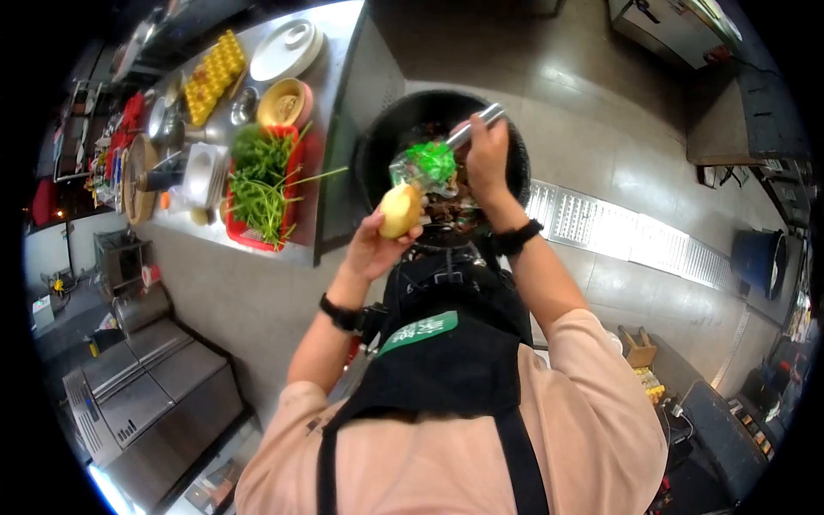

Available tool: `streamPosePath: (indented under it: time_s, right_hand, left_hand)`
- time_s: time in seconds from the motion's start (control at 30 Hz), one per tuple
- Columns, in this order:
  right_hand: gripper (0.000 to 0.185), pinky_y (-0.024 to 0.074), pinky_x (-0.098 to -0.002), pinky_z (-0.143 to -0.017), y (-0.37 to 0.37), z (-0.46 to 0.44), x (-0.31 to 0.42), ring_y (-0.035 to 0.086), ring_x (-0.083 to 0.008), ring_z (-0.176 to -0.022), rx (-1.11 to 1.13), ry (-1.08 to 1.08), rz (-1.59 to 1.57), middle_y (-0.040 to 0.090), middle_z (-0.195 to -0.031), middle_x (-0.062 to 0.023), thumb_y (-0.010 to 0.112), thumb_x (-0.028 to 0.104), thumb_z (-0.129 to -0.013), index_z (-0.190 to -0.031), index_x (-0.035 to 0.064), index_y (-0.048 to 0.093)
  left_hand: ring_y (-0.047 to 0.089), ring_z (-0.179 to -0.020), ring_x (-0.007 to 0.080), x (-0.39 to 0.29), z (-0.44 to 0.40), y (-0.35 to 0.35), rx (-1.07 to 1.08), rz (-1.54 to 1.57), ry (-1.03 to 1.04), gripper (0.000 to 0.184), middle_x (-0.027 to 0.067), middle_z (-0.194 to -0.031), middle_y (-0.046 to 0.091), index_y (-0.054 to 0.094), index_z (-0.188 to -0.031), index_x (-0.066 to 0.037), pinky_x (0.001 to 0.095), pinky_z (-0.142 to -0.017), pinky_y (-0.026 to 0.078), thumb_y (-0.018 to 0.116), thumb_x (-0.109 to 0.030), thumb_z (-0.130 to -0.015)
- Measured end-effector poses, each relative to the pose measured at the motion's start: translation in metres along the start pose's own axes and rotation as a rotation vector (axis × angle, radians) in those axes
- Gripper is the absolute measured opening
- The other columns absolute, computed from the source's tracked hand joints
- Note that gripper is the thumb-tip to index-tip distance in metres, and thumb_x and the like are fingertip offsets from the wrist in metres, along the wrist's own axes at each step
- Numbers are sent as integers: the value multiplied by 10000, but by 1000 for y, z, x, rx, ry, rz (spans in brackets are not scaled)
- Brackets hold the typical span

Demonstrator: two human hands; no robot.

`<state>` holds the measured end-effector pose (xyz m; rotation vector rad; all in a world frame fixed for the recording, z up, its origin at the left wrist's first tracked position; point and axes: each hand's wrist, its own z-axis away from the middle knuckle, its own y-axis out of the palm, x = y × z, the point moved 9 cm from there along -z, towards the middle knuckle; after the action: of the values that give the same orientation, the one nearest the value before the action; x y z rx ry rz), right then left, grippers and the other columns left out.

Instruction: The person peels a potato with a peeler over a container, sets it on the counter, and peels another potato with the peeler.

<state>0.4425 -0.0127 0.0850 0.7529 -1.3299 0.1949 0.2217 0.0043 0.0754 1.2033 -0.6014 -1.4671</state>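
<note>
My left hand (378, 245) is closed around a pale yellow potato (400, 211), mostly peeled, with a browner patch on its right side. My right hand (489, 159) grips a peeler by its shiny metal handle (490, 113), which sticks out past the fingers at the upper right. The peeler's blade end is too hidden and blurred to make out. Both hands are above a large black bin (376, 120). Inside the bin lie a bright green piece of plastic (432, 161), clear plastic and dark scraps (446, 215). The peeler hand is apart from the potato.
To the left stands a steel table (336, 94) holding a red basket (296, 167) of leafy greens (257, 184), bowls (285, 103), white plates (287, 50) and a yellow egg tray (215, 75). A metal floor grate (627, 227) runs right of the bin. A dark blue bin (757, 257) stands farther right.
</note>
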Motion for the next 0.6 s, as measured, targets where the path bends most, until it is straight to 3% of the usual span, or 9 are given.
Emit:
streamPosePath:
  time_s: [0.07, 0.27, 0.4, 0.47, 0.6]
  right_hand:
    - [206, 484, -243, -579, -25, -17, -21, 574, -114, -642, -110, 20, -98, 614, -764, -59, 466, 244, -1006, -965, 42, 460]
    - [207, 485, -226, -561, 26, 27, 11, 563, -77, -613, 107, 133, -213, 613, -773, -46, 489, 264, -1008, -997, 71, 416]
    - [222, 489, -210, -572, 39, 43, 10, 571, -72, -633, 126, 172, -260, 615, -772, -42, 491, 278, -1008, -1004, 72, 408]
    - [211, 495, -221, -581, 36, 38, 7, 576, -78, -643, 125, 136, -280, 619, -777, -47, 488, 263, -1008, -998, 68, 407]
    - [174, 486, -235, -578, -5, 0, -2, 573, -95, -635, 11, -50, -45, 618, -766, -59, 491, 213, -1001, -983, 58, 414]
  left_hand:
    - [568, -936, 237, -3, 4, 7, -4, 43, -23, 671, 132, -1210, 543, 390, -1393, -96, 251, -751, 502, 703, -305, -837]
    - [549, -931, 213, -5, 0, -7, 0, -32, 61, 677, 120, -1230, 543, 421, -1376, -84, 241, -752, 460, 720, -368, -838]
    - [549, -924, 204, -5, -2, 9, 18, -31, 75, 676, 118, -1230, 546, 423, -1372, -74, 241, -744, 462, 723, -360, -838]
    - [492, -896, 196, -4, 1, -3, -130, 27, 92, 646, 159, -1190, 523, 432, -1349, -28, 226, -710, 455, 727, -309, -848]
    - [492, -884, 192, 2, 0, 1, -77, 77, 83, 639, 171, -1185, 523, 432, -1347, -29, 227, -704, 461, 711, -334, -859]
